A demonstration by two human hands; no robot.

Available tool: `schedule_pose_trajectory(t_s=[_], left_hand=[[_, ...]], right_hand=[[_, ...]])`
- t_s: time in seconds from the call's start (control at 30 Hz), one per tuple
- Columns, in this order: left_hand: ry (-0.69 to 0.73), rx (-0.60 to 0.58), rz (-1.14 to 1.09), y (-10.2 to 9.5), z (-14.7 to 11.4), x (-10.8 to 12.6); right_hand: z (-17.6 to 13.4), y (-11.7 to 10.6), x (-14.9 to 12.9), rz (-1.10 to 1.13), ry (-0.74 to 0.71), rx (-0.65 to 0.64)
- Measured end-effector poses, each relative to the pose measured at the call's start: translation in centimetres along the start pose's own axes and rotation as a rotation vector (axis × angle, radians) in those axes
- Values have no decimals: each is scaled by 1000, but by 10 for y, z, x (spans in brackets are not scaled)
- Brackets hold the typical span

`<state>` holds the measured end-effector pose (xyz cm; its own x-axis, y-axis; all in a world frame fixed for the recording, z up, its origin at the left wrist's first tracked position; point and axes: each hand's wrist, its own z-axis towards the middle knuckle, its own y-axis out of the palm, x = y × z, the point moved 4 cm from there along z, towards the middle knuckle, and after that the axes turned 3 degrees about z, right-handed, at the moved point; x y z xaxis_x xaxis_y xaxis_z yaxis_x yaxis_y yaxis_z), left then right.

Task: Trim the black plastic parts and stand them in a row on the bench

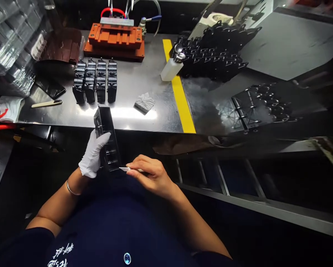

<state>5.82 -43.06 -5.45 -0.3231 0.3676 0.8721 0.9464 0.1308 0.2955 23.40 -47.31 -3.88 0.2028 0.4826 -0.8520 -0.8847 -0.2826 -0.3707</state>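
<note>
My left hand [92,154], in a white glove, is closed around a long black plastic part [112,142] with a hollow, ribbed inside. The part is held tilted just off the table's front edge. Bare and pinched, my right hand [151,172] grips a small knife [124,169] with a pale blade. The blade's tip is at the near lower corner of the part; whether it touches cannot be made out. Beyond the left hand, several similar black parts [95,81] stand in a row on the metal table [127,85].
An orange fixture [115,40] stands at the back. A folded grey cloth [144,103] lies mid-table, near a white bottle [172,69] by the yellow tape [182,104]. Black parts are piled [211,55] at right. A pen-like tool [46,104] and clear plastic trays [12,44] are at left.
</note>
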Motion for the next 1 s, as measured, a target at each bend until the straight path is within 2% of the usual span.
schedule_pose_trajectory(t_s=[0.17,0.33,0.43,0.5,0.63,0.73,0.83,1.0], left_hand=[[31,-124,162,6,-10,2],[-46,-296,245,10,-22,-4],[-101,-411,271,5,-28,-8],[-178,-503,239,-2,-31,-11],[-356,-611,112,-16,-34,-13],[-422,-663,70,-21,-35,-14],[-422,-712,103,-20,-35,-12],[-334,-749,321,-20,-32,-5]], right_hand=[[13,-8,8,-40,-26,33],[34,-30,25,-100,-26,189],[41,-49,31,-196,18,299],[42,-57,29,-223,28,302],[39,-62,15,-193,-32,76],[39,-64,7,-221,-59,-93],[43,-69,2,-268,-55,-196],[50,-71,-6,-318,-55,-364]])
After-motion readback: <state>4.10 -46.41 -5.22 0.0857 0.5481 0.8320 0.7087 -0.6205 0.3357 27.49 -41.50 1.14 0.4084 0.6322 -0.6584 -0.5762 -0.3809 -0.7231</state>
